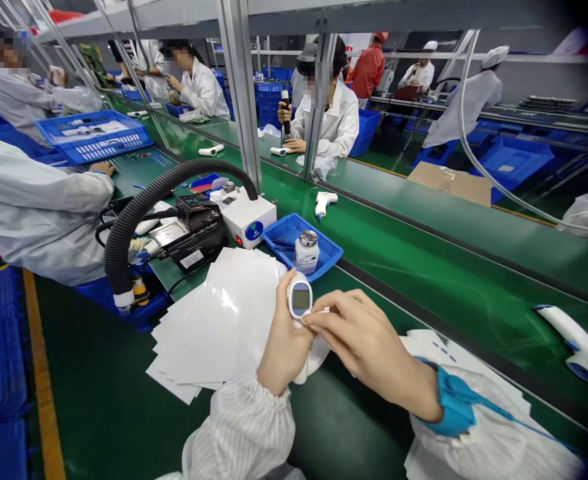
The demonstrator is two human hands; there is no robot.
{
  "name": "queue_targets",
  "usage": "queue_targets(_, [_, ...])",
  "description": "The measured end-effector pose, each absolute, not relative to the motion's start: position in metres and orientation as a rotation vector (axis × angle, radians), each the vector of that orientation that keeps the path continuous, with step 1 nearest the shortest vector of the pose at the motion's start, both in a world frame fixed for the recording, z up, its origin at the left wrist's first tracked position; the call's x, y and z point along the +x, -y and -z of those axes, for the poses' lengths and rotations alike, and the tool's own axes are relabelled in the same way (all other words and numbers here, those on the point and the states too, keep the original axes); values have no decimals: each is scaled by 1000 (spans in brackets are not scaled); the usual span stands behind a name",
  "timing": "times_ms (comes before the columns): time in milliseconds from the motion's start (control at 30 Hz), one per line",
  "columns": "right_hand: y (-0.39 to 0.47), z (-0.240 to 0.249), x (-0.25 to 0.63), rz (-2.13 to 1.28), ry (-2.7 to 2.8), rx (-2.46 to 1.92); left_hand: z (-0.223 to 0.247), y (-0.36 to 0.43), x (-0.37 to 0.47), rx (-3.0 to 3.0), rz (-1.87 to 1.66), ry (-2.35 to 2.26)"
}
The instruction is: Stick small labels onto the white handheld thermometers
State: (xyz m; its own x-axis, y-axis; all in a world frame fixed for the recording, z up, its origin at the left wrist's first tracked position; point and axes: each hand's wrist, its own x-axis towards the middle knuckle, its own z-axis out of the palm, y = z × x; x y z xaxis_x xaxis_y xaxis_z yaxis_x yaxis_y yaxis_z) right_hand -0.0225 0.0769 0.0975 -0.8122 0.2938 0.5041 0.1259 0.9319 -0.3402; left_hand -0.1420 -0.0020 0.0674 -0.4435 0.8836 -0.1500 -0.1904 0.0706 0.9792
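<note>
My left hand (287, 337) is wrapped around a white infrared thermometer (301, 283) whose small grey screen, framed in blue, faces me. Against the lower right edge of that screen end, the fingers of my right hand (361, 340) are pinched together. A bit of something white shows at those fingertips; its kind cannot be made out. More white material hangs below, between my hands, partly hidden. A blue band with a cord circles my right wrist. Just behind the thermometer, a white bottle with a metal cap (307, 252) stands in a blue tray (327, 267).
Fanned white sheets (219, 320) lie left of my hands. Behind them are a white box (249, 217) and a black ribbed hose (134, 213). Other thermometers rest on the green conveyor belt (424, 273), one at right (577, 347). A co-worker's sleeve (69, 193) is at left; others sit across.
</note>
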Motion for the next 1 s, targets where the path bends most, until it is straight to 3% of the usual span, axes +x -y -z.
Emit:
queue_targets(133, [-94,-99,-14,-791,2276,-629,-72,2,-142,667,-1472,-1405])
queue_targets(267, [-126,-86,-3,-620,2207,-942,-72,3,-142,668,-1479,-1397])
queue_targets(433, [-139,-66,12,-462,2515,-1141,-73,4,-139,640,-1490,-1324])
queue_targets(500, [-129,-67,15,-690,2523,-1190,-75,4,-136,615,-1524,-1324])
queue_targets(667, [-87,-77,17,-1651,2163,-1056,-83,3,-122,580,-1645,-1395])
queue_targets(733, [-77,-77,19,-1806,1951,-1014,-82,3,-112,631,-1598,-1377])
queue_targets(1000, [-56,-72,60,-1515,1588,-1070,-81,4,-81,650,-1405,-1313])
